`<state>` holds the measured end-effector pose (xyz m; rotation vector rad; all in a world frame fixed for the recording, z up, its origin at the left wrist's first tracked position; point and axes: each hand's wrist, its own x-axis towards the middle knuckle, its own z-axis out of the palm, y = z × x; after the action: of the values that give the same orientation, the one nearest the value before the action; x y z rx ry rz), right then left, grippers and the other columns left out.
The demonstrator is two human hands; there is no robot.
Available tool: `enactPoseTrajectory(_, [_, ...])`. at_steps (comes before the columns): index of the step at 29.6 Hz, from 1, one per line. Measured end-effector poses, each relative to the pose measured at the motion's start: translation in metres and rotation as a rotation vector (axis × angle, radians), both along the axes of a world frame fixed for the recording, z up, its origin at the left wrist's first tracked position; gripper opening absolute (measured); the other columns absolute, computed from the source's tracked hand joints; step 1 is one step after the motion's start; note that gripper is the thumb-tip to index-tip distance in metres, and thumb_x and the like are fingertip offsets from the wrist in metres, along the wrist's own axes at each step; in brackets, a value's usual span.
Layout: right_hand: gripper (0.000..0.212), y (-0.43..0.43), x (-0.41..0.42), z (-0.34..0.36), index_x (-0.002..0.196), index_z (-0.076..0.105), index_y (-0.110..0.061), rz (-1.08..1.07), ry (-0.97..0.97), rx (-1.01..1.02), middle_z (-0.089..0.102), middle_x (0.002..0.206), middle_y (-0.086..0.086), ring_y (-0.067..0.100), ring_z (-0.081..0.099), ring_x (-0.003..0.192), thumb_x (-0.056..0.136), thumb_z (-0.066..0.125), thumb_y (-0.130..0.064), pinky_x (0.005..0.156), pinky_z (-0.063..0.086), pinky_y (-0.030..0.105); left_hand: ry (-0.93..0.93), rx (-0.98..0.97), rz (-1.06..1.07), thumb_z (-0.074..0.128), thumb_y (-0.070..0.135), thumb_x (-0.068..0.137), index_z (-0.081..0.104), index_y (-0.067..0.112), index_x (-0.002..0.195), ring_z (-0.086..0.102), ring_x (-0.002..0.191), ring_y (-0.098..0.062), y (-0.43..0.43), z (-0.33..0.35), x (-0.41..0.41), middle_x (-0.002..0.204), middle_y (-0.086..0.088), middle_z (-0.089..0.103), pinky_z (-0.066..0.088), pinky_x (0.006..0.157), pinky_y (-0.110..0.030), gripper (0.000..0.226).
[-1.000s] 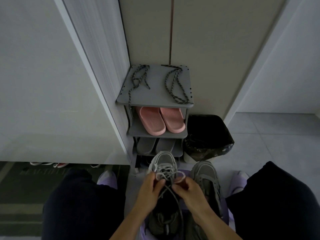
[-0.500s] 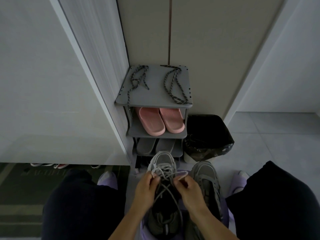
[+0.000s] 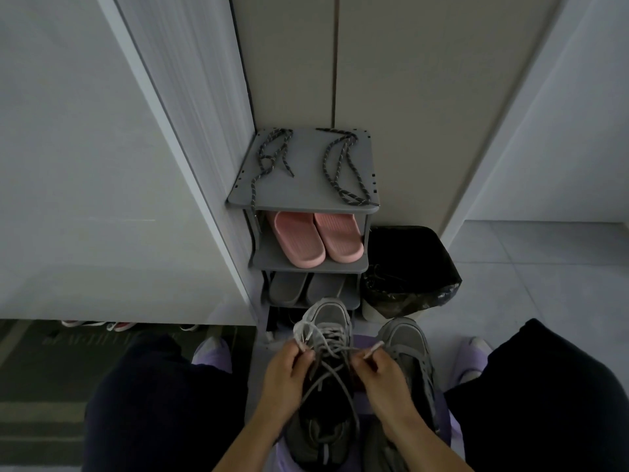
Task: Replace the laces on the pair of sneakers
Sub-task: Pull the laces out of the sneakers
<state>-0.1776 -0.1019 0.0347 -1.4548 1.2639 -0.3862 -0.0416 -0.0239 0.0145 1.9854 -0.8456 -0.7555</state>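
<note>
Two grey sneakers stand between my knees on a purple surface. The left sneaker (image 3: 328,316) carries a loosened pale grey lace (image 3: 326,364) with slack strands trailing over its dark opening. My left hand (image 3: 286,373) pinches one lace end at the sneaker's left side. My right hand (image 3: 381,376) pinches the other end, whose tip sticks out above my fingers. The right sneaker (image 3: 406,338) sits partly behind my right hand. Two dark speckled laces, one on the left (image 3: 270,158) and one on the right (image 3: 343,168), lie on top of the grey shoe rack (image 3: 306,195).
The rack holds pink slippers (image 3: 316,238) on its middle shelf and grey slippers (image 3: 306,287) below. A bin with a black bag (image 3: 408,270) stands right of the rack. White cabinet panels rise on the left. My dark-clad knees flank the sneakers.
My hands have drawn apart, the left going left and the right going right, pulling the lace ends out sideways. The lace over the sneaker has loosened.
</note>
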Motion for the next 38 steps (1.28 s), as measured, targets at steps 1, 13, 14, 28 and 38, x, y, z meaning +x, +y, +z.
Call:
enactPoseTrajectory(1, [0.016,-0.002,-0.003,-0.001,0.088,0.055,-0.001,-0.015,0.018,-0.02,0.061,0.081,0.006,0.02,0.058,0.077,0.093,0.051,-0.015,0.065,0.042,0.023,0.041,-0.04,0.009,0.052,0.01,0.091,0.055,0.011,0.077,0.058,0.07,0.002,0.001,0.006,0.0,0.077,0.0,0.064,0.041,0.072,-0.022,0.014])
enactPoseTrajectory(13, [0.01,0.0,-0.003,-0.002,0.092,0.059,-0.006,0.074,-0.013,0.016,0.064,0.083,0.0,0.01,0.059,0.079,0.089,0.058,-0.015,0.068,0.042,0.017,0.121,-0.041,0.074,0.057,0.005,0.087,0.055,0.016,0.071,0.054,0.07,-0.011,0.003,-0.008,-0.013,0.076,-0.006,0.06,0.042,0.073,-0.029,0.02])
enactPoseTrajectory(14, [0.012,-0.001,-0.004,-0.003,0.086,0.058,-0.005,0.056,-0.001,0.005,0.063,0.08,0.003,0.014,0.059,0.076,0.09,0.057,-0.016,0.066,0.041,0.021,0.131,-0.082,0.116,0.056,0.004,0.087,0.056,0.015,0.07,0.055,0.068,-0.012,0.002,-0.007,-0.012,0.073,-0.004,0.061,0.044,0.07,-0.028,0.02])
enactPoseTrajectory(28, [0.009,0.001,-0.002,-0.004,0.088,0.058,-0.005,0.096,0.019,-0.04,0.064,0.08,0.001,0.017,0.061,0.08,0.09,0.056,-0.014,0.063,0.041,0.012,0.488,-0.212,0.287,0.054,0.004,0.088,0.062,0.013,0.068,0.064,0.069,-0.014,-0.009,0.01,-0.008,0.066,-0.001,0.068,0.049,0.068,-0.022,0.023])
enactPoseTrajectory(38, [0.004,0.004,-0.003,-0.007,0.095,0.046,-0.011,0.069,-0.006,-0.098,0.059,0.077,0.007,0.018,0.055,0.07,0.095,0.047,-0.015,0.061,0.043,0.018,0.358,-0.144,0.079,0.063,0.017,0.084,0.053,0.012,0.079,0.055,0.08,-0.021,-0.011,-0.002,-0.015,0.082,-0.01,0.057,0.043,0.069,-0.013,0.012])
